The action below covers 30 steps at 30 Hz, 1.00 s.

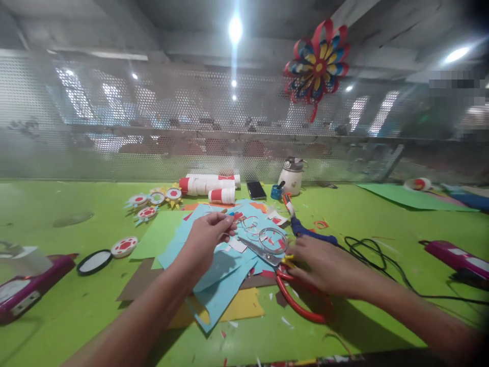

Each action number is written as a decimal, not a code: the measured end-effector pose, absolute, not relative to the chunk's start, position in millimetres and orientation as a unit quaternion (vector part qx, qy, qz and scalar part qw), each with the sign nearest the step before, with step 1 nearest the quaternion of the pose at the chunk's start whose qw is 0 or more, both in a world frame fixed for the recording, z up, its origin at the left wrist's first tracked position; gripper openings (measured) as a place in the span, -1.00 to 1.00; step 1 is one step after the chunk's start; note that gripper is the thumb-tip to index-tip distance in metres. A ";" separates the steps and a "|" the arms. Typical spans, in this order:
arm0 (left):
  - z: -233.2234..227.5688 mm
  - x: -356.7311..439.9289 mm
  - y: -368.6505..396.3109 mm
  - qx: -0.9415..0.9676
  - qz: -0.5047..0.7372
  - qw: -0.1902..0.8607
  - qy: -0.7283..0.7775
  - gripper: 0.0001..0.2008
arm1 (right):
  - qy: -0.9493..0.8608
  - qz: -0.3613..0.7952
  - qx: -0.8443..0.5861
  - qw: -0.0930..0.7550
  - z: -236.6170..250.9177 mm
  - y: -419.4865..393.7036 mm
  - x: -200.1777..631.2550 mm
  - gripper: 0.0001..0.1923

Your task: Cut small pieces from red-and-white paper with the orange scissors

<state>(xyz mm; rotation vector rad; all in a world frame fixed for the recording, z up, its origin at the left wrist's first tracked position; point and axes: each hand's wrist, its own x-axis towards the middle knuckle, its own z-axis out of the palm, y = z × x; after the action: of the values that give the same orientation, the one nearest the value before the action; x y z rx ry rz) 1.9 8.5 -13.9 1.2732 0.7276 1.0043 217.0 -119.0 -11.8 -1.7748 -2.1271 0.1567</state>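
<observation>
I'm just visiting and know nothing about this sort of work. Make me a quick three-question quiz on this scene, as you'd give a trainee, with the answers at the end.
1. True or false: in the picture, the phone lies to the left of the bottle.
2. What colour are the handles of the scissors? A: green. B: red. C: black.
3. Fill in: the handles are nearest the person's ____.

Key: 1. True. 2. B. 3. Right hand.
</observation>
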 end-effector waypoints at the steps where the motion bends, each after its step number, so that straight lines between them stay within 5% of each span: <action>1: -13.1 1.4 8.4 0.547 0.439 0.637 0.319 -0.82 | -0.763 0.047 -0.627 0.150 -15.1 -124.9 218.4 -0.91; 10: -1.5 -3.6 0.0 0.502 0.455 0.672 0.298 -0.82 | -0.746 0.072 -0.660 0.053 -34.3 -125.5 210.0 -0.36; 16: 4.4 -8.6 0.3 0.472 0.487 0.678 0.284 -0.84 | -0.690 0.083 -0.710 0.116 -22.5 -126.9 211.4 -0.60; 20: 3.2 -8.9 0.6 0.457 0.514 0.671 0.277 -0.84 | -0.659 0.228 -0.660 0.278 -12.5 -138.1 203.2 -0.52; 25: 0.8 -7.2 -2.4 0.446 0.524 0.678 0.259 -0.84 | -0.643 0.309 -0.554 0.429 -27.0 -134.2 184.7 -0.67; 30: 1.8 -4.5 -5.7 0.426 0.526 0.697 0.236 -0.88 | -0.609 0.364 -0.552 0.438 -37.4 -123.3 166.5 -0.76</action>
<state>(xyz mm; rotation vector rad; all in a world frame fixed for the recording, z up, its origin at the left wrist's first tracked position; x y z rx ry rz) -4.5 -5.7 1.8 0.9509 0.5267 1.1721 166.5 -123.3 -37.4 -1.3720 -1.5135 0.9047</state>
